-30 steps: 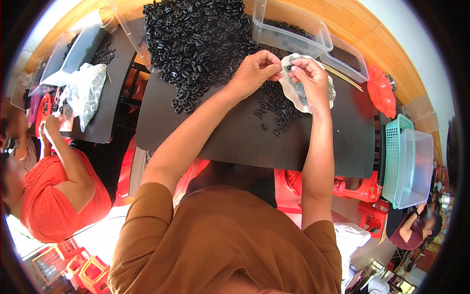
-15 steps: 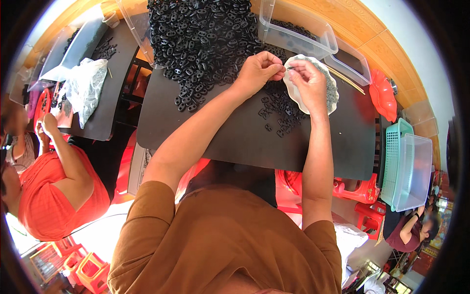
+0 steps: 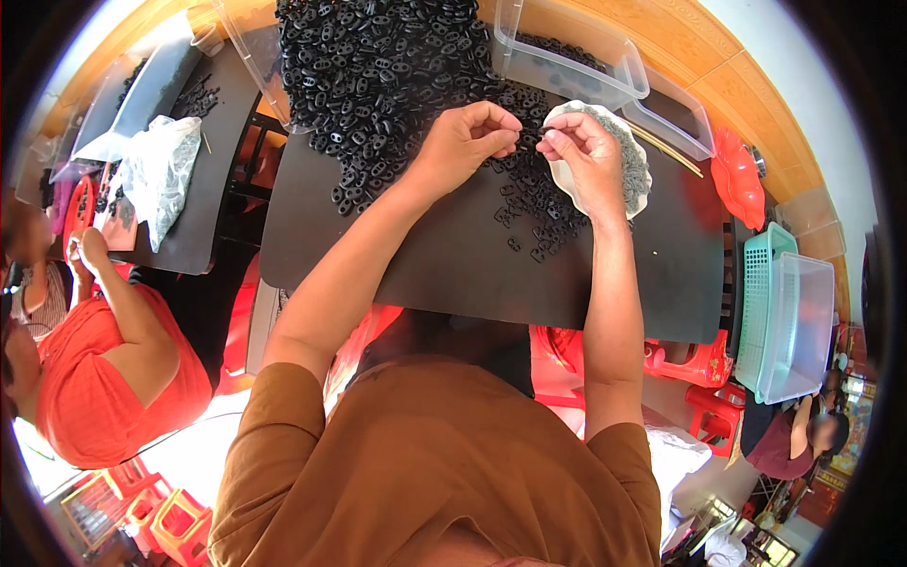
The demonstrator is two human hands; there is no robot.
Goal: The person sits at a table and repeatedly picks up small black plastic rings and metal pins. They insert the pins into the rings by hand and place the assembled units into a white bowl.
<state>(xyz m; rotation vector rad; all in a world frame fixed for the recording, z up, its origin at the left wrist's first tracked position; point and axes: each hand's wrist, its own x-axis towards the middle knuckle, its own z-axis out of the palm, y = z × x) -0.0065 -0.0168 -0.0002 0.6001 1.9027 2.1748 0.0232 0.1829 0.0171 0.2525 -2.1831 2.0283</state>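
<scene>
Over the dark table, my left hand (image 3: 465, 144) is closed in a pinch, thumb against fingertips; anything in it is too small to make out. Slightly to its right, my right hand (image 3: 588, 159) pinches a small black piece (image 3: 546, 133) between thumb and forefinger. It hovers by the left rim of a white scalloped dish (image 3: 564, 177) that holds a heap of tiny grey parts (image 3: 631, 156). Beneath and between the hands lie scattered small black plastic pieces (image 3: 543, 213). A large pile of black oval two-holed pieces (image 3: 373, 80) spreads beyond my left hand.
Clear plastic bins (image 3: 576, 68) stand at the back, one with black pieces inside. Chopsticks (image 3: 666, 148) and a red scalloped dish (image 3: 737, 180) lie right of the white dish. A green basket (image 3: 756, 312) is farther right. At left, a person in red (image 3: 123, 369) sits by another table.
My left hand has drawn leftward, away from my right hand, so a gap shows between their fingertips. My right hand has shifted slightly left, and a dark piece now shows at its fingertips.
</scene>
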